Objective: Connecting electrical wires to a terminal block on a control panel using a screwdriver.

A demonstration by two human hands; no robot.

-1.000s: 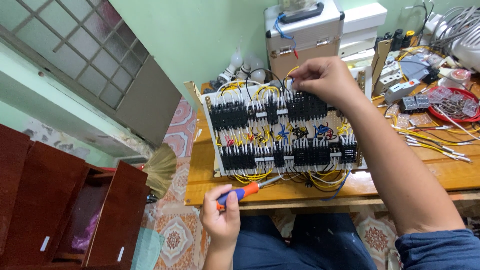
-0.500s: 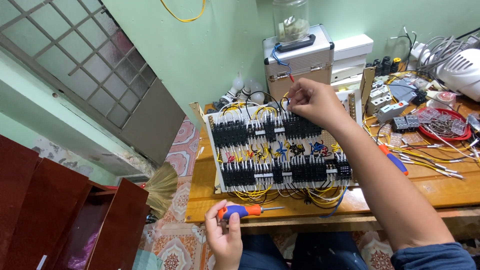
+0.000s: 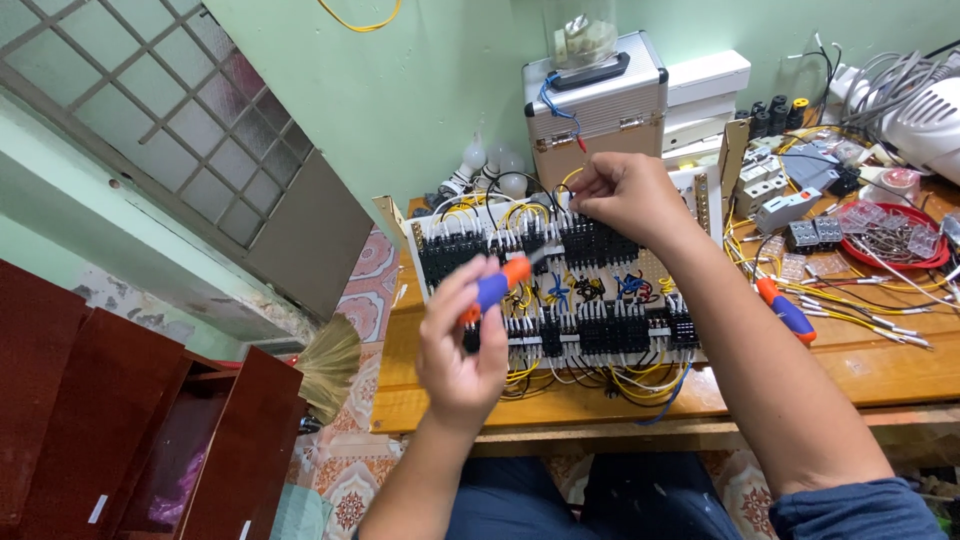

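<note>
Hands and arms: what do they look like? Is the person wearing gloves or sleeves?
No gloves. Both hands, the left and the right, are bare, with no rings or watch showing. The forearms are bare too. Only the right arm shows clothing: a blue sleeve that starts near the elbow, at the bottom edge of the view. The left arm shows no sleeve in this picture.

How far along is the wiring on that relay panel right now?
Done: the relay panel has both rows of black relays seated, with yellow, black and blue wires run. In hand: the right hand pinches a yellow wire at the top row; the left hand raises an orange-and-blue screwdriver. Left: loose yellow wires lie unused on the table.
</note>
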